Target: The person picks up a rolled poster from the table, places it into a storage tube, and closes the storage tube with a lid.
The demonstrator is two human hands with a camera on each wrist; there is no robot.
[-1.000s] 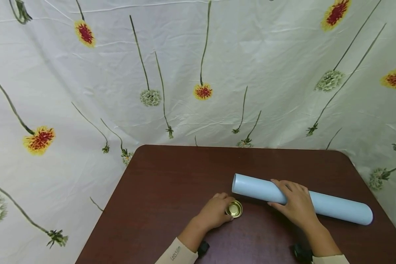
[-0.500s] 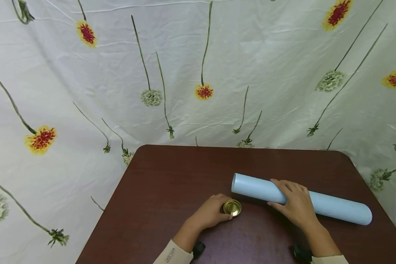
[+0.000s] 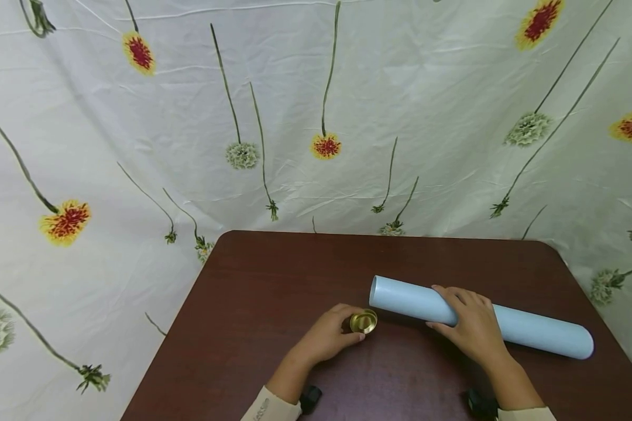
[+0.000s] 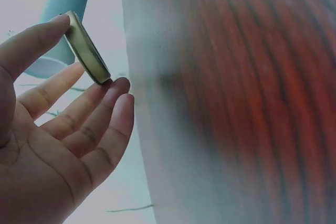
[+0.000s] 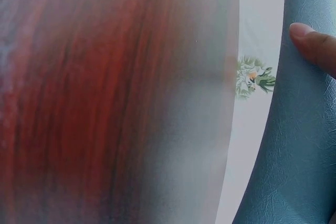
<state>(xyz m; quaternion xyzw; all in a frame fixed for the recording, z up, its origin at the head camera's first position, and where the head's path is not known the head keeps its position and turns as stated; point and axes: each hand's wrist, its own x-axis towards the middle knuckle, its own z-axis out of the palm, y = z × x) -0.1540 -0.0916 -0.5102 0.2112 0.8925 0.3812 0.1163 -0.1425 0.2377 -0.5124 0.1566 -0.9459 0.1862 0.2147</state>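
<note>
My left hand (image 3: 323,333) pinches a shallow, round, gold-coloured lid (image 3: 363,321) between thumb and fingertips, its hollow side facing up in the head view. Seen edge-on, the same lid (image 4: 88,51) is tilted in the left wrist view. A long light-blue tube (image 3: 542,332) lies slantwise on the table, its left end nearest the lid but apart from it. My right hand (image 3: 471,321) grips the tube near its middle from above. Only one digit (image 5: 315,48) of that hand shows clearly in the right wrist view, resting along the tube's textured side.
The dark reddish-brown table (image 3: 274,275) has rounded far corners. A white cloth (image 3: 295,187) printed with flowers hangs behind it and around both sides. Dark wrist devices (image 3: 311,399) sit under the forearms.
My left hand has drawn the lid slightly left and away from the tube's end, tilting it so its hollow shows more. The right hand and the tube have stayed put.
</note>
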